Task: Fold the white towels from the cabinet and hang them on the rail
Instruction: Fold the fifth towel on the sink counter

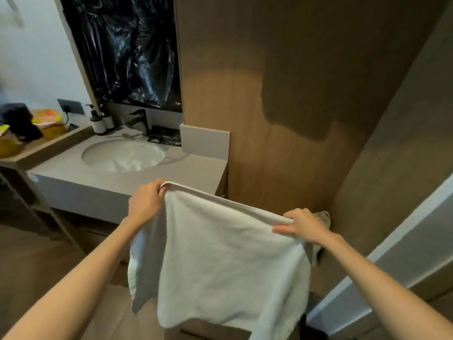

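A white towel [225, 261] hangs doubled in front of me, its top edge stretched between my hands. My left hand [147, 201] grips the upper left corner of the towel. My right hand [304, 225] pinches the upper right corner, with fingers curled over the edge. The towel's lower edge drops toward the bottom of the view. No rail shows plainly; a small metal fitting [324, 217] peeks out behind my right hand against the wooden wall.
A grey vanity counter [152, 179] with a round white sink [122, 155] and a dark tap [141, 120] lies ahead on the left. Pump bottles [98, 121] stand by the tap. A wooden wall panel [282, 106] rises on the right. Clutter [29, 128] covers the far left shelf.
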`<move>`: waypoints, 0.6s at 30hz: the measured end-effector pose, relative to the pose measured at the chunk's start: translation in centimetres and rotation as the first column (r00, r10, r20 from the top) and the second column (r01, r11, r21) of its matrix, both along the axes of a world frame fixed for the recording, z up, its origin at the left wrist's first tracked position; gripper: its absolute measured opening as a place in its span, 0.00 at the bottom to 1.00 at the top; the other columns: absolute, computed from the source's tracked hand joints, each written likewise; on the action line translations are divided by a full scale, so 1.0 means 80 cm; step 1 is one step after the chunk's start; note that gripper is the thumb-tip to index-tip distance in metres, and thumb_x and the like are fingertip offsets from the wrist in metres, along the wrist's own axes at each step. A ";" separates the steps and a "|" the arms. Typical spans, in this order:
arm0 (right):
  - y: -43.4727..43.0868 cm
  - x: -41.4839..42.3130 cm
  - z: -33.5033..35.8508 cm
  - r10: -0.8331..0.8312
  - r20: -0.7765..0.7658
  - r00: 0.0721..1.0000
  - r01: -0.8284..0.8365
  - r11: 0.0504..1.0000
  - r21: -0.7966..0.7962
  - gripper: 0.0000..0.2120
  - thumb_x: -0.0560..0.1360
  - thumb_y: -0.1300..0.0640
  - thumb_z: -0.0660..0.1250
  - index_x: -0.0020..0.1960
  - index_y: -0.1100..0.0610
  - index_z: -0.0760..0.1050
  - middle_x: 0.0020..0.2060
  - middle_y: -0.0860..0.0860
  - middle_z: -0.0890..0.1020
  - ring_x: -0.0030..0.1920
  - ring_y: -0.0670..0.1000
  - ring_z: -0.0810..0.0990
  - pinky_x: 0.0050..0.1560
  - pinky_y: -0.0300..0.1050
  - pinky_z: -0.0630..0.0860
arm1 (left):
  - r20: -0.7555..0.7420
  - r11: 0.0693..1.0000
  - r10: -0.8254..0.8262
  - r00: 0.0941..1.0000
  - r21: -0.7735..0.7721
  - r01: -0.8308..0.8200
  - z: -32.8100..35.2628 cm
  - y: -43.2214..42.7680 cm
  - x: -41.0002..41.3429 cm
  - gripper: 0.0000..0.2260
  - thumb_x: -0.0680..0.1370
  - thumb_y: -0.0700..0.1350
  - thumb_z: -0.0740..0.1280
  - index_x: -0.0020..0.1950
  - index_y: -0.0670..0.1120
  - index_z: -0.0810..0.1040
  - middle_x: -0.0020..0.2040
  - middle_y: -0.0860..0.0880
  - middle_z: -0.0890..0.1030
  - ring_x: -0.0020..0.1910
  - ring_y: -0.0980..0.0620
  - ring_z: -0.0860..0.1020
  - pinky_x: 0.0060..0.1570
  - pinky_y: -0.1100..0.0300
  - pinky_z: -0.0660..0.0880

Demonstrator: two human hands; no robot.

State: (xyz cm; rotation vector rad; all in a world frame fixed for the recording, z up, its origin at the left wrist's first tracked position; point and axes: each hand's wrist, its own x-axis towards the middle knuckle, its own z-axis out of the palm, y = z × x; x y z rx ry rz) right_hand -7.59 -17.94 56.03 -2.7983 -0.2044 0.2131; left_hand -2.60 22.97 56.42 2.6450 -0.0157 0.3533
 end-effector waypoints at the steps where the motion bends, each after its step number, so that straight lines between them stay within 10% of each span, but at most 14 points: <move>1: 0.007 0.005 -0.002 0.006 -0.018 1.000 -0.007 1.000 -0.018 0.29 0.66 0.28 0.67 0.29 0.52 0.61 0.26 0.46 0.68 0.30 0.48 0.68 0.33 0.47 0.61 | -0.008 0.997 0.073 0.997 -0.018 -0.073 -0.001 0.014 -0.001 0.12 0.83 0.49 0.56 0.59 0.49 0.78 0.54 0.42 0.81 0.53 0.37 0.77 0.47 0.47 0.73; 8: 0.072 0.049 0.009 -0.081 0.072 0.994 0.092 0.981 -0.170 0.22 0.73 0.32 0.63 0.31 0.48 0.69 0.32 0.45 0.76 0.36 0.48 0.75 0.33 0.44 0.66 | -0.084 0.898 0.368 0.926 -0.227 -0.377 -0.005 0.121 0.012 0.15 0.83 0.47 0.54 0.60 0.42 0.76 0.55 0.35 0.78 0.54 0.32 0.74 0.52 0.43 0.71; 18: 0.242 0.104 0.016 -0.333 0.210 0.919 0.275 0.925 0.264 0.21 0.80 0.42 0.58 0.33 0.52 0.68 0.30 0.49 0.74 0.34 0.49 0.73 0.33 0.44 0.63 | -0.071 0.916 0.228 0.971 -0.324 -0.238 0.017 0.259 0.099 0.14 0.82 0.48 0.55 0.38 0.44 0.69 0.37 0.45 0.72 0.40 0.43 0.71 0.38 0.54 0.64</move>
